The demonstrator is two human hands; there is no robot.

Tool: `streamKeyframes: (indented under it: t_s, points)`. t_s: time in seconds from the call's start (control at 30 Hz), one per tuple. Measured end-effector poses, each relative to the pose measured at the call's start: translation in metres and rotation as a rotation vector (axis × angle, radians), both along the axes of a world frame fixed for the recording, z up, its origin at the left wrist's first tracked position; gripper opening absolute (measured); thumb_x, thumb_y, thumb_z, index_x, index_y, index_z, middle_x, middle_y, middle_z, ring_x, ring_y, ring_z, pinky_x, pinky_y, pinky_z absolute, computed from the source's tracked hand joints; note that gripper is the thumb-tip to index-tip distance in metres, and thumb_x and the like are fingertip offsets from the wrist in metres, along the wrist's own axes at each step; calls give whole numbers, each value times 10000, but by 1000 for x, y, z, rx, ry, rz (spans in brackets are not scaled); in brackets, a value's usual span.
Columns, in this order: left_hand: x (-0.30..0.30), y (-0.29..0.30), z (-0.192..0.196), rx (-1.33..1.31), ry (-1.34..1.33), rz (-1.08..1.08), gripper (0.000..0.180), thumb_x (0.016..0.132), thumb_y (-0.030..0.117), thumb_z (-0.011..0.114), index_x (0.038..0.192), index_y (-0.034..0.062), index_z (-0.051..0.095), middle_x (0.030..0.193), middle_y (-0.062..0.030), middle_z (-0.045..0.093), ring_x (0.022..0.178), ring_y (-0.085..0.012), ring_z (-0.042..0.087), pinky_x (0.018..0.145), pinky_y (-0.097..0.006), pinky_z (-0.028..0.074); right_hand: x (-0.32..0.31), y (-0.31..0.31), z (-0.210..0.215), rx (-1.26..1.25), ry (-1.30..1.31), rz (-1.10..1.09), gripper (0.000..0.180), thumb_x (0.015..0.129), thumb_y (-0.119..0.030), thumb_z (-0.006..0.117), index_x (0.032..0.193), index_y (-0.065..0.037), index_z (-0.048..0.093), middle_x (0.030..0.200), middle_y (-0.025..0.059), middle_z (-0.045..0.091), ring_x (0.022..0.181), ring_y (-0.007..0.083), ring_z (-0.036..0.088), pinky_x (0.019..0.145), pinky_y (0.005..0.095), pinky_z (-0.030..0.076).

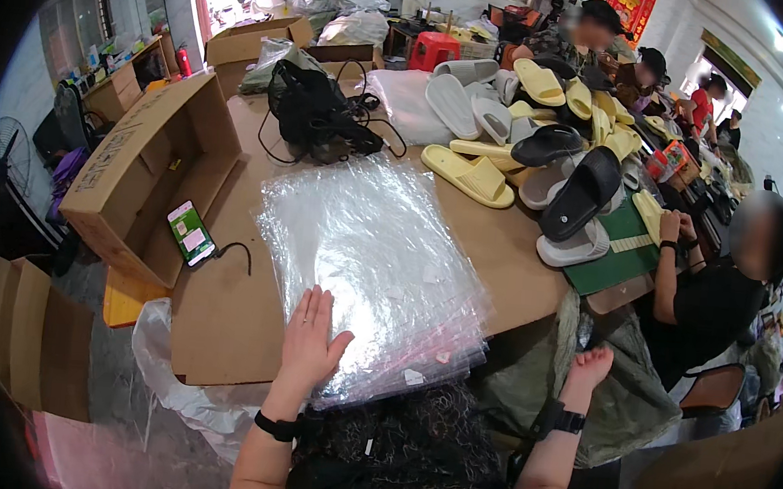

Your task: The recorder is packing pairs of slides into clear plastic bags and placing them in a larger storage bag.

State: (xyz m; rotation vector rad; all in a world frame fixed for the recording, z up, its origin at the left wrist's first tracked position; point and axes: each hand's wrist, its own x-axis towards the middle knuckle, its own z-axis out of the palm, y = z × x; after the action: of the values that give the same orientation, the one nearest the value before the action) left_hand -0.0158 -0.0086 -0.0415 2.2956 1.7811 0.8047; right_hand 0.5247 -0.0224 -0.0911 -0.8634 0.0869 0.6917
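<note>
My left hand [312, 338] lies flat on the near left part of a stack of clear plastic bags [381, 253], its fingers stretched out. A few small white and pink bits of label show along the stack's near right edge. Off to the right, beyond the table edge, my right hand [591, 365] is curled into a loose fist above a dull green woven sack [611, 394]. Nothing shows in it, and it is apart from the bags.
A cardboard-covered table [217, 322] carries a tipped cardboard box [151, 168], a phone [191, 233] and a black drawstring bag [315, 107]. Yellow, grey and black slippers [472, 175] are heaped at the far right. A co-worker [713, 291] handles a yellow slipper beside them.
</note>
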Motion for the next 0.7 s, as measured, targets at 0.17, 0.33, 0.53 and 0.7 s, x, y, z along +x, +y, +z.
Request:
streamKeyframes:
  t_s: [0.17, 0.33, 0.53, 0.7]
  points:
    - [-5, -6, 2, -25, 0, 24, 771, 911, 434, 607, 1446, -66, 366, 1493, -301, 371, 1409, -446, 315, 1157, -475, 274, -67, 115, 67, -154, -674, 258, 443, 911, -225, 665, 1282, -29, 525, 923, -8, 543, 701, 79, 480, 568, 228, 376]
    - [10, 9, 2, -65, -5, -32, 787, 912, 457, 597, 1444, -74, 365, 1495, -305, 366, 1419, -440, 301, 1166, -472, 258, 36, 248, 27, -590, -1207, 28, 685, 844, -291, 753, 1323, 110, 471, 1168, 160, 629, 974, 275, 628, 830, 362, 505]
    - [-1, 0, -2, -53, 5, 7, 765, 906, 410, 621, 1442, -71, 363, 1498, -298, 366, 1419, -444, 301, 1167, -461, 255, -22, 264, 59, -351, -912, 333, 554, 869, -277, 714, 1228, 113, 553, 1177, 190, 640, 1025, 287, 622, 883, 381, 481]
    - [-4, -4, 2, -53, -13, 16, 747, 907, 417, 624, 1432, -58, 384, 1503, -295, 360, 1418, -442, 301, 1169, -472, 254, -102, 224, 132, -78, -767, 376, 361, 931, -225, 619, 1200, 10, 564, 1090, 104, 648, 977, 230, 618, 842, 359, 484]
